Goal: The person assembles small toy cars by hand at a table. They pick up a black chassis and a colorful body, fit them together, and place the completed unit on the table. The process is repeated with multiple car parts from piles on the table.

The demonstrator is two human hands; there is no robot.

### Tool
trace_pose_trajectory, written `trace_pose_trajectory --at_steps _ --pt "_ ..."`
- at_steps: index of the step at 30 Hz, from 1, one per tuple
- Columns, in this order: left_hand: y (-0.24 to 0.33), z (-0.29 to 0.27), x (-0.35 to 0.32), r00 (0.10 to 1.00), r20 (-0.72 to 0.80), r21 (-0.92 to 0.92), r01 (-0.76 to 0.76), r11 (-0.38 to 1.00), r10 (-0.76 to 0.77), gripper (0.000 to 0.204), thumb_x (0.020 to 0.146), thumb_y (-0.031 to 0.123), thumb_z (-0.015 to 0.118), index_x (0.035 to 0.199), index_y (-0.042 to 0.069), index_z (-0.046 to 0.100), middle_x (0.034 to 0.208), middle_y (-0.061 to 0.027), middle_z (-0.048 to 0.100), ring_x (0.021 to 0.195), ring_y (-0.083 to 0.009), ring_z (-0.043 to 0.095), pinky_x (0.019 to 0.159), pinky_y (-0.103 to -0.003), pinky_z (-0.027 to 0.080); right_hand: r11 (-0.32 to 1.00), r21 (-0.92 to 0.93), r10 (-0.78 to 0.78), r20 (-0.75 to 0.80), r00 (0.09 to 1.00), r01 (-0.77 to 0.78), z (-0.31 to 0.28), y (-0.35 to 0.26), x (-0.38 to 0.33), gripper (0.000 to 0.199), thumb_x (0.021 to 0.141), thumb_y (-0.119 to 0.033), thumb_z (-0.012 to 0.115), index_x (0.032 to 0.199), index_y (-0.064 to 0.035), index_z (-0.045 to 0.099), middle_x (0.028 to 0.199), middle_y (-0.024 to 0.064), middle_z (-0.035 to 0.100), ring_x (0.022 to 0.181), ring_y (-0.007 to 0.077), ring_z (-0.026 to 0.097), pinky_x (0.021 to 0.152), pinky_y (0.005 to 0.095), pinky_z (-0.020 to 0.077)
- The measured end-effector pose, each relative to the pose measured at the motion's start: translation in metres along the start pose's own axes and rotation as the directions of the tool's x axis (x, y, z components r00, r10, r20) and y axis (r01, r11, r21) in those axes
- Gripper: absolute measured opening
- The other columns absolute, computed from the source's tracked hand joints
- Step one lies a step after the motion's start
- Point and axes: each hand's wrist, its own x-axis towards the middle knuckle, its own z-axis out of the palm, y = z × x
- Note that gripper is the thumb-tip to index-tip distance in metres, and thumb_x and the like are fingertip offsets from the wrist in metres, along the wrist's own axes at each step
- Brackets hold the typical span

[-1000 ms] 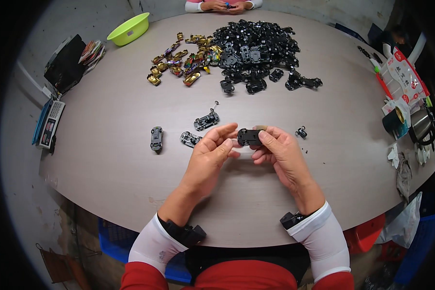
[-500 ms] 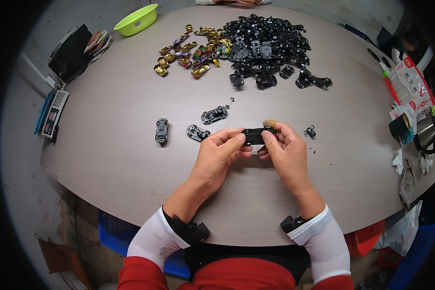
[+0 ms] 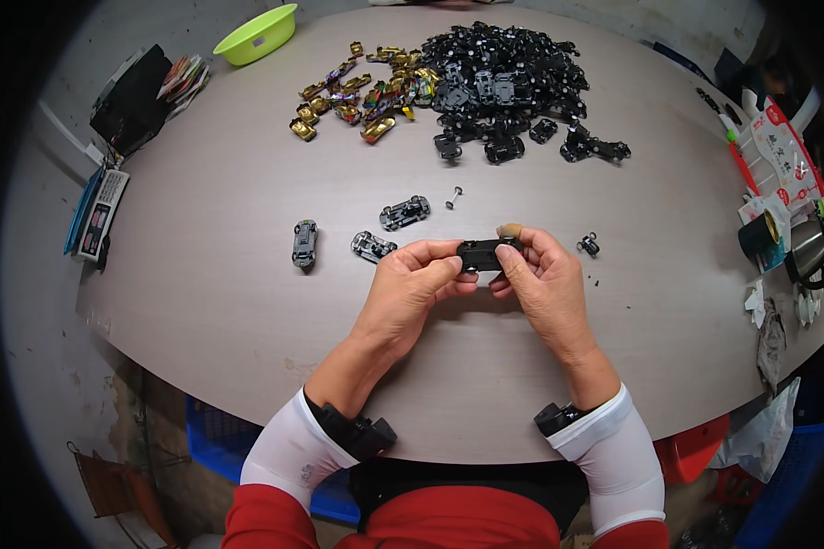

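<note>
Both hands hold one small black toy car chassis [image 3: 482,253] just above the round grey table [image 3: 211,274]. My left hand [image 3: 412,284] pinches its left end with thumb and fingertips. My right hand [image 3: 542,279] grips its right end. Left of the hands lie three small car pieces: a grey car body [image 3: 305,243], a chassis [image 3: 374,245] and another chassis [image 3: 405,212]. A loose wheel axle [image 3: 452,197] lies behind them, and a wheel pair [image 3: 589,244] sits right of my right hand.
A large pile of black chassis parts [image 3: 499,82] and a smaller heap of gold and coloured car bodies [image 3: 362,91] fill the far side. A green bowl [image 3: 256,32] stands far left. A calculator [image 3: 96,215] lies at the left edge, packets and a cup [image 3: 762,236] at the right.
The hands and the black chassis stay together at the table's middle; the fingers have shifted slightly on the part. The view has tilted a little, so everything sits lower in the picture.
</note>
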Motion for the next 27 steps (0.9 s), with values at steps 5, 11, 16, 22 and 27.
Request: trace_pose_trajectory --at_steps 5,11,16,22,27 --pt "-0.003 -0.002 0.001 0.999 -0.03 0.032 -0.019 0.999 0.02 0.021 0.089 0.003 0.058 0.108 -0.005 0.06 0.097 -0.0103 0.066 0.08 -0.0146 0.064 0.076 -0.028 0.055 0.973 -0.183 -0.145 0.002 0.989 0.142 0.002 -0.001 -0.003 0.024 0.091 -0.007 0.061 0.109 0.0084 0.058 0.077 0.0068 0.065 0.06 0.0067 0.061 0.053 0.0198 0.0506" --pt "-0.001 0.002 0.0 0.998 -0.037 -0.02 0.041 0.999 -0.042 0.022 0.088 0.004 0.057 0.108 -0.005 0.059 0.096 -0.0095 0.065 0.079 -0.0144 0.064 0.076 -0.029 0.055 0.996 -0.067 -0.052 -0.03 0.998 0.05 0.001 -0.001 -0.002 0.026 0.09 -0.007 0.063 0.11 0.0078 0.059 0.075 0.0052 0.065 0.06 0.0056 0.059 0.053 0.0191 0.0496" --pt "-0.001 0.003 0.0 1.0 0.005 -0.023 0.004 1.0 -0.003 0.024 0.088 0.006 0.059 0.11 -0.005 0.058 0.098 -0.0099 0.064 0.081 -0.0149 0.064 0.076 -0.028 0.055 0.998 -0.03 -0.056 -0.008 0.998 0.055 0.0 -0.001 -0.001 0.028 0.089 -0.008 0.064 0.112 0.0074 0.058 0.079 0.0059 0.066 0.061 0.0055 0.059 0.055 0.0189 0.0498" --pt "-0.003 0.0 0.001 1.0 0.009 -0.029 -0.026 0.999 0.026 0.024 0.09 0.008 0.06 0.111 -0.004 0.058 0.101 -0.0102 0.064 0.084 -0.0154 0.063 0.078 -0.028 0.055 0.996 0.067 0.054 0.026 0.998 -0.055 -0.004 -0.007 0.0 0.029 0.091 -0.008 0.059 0.115 0.0082 0.056 0.082 0.0088 0.067 0.065 0.0089 0.063 0.059 0.0207 0.053" --pt "-0.002 0.002 0.001 0.999 -0.025 -0.022 -0.046 0.999 0.046 0.024 0.091 0.008 0.06 0.112 -0.003 0.058 0.101 -0.0104 0.064 0.085 -0.0154 0.064 0.079 -0.028 0.055 0.961 0.189 0.191 0.084 0.978 -0.204 -0.014 -0.005 0.006 0.027 0.091 -0.008 0.055 0.111 0.0086 0.058 0.089 0.0107 0.067 0.072 0.0127 0.066 0.064 0.0229 0.056"
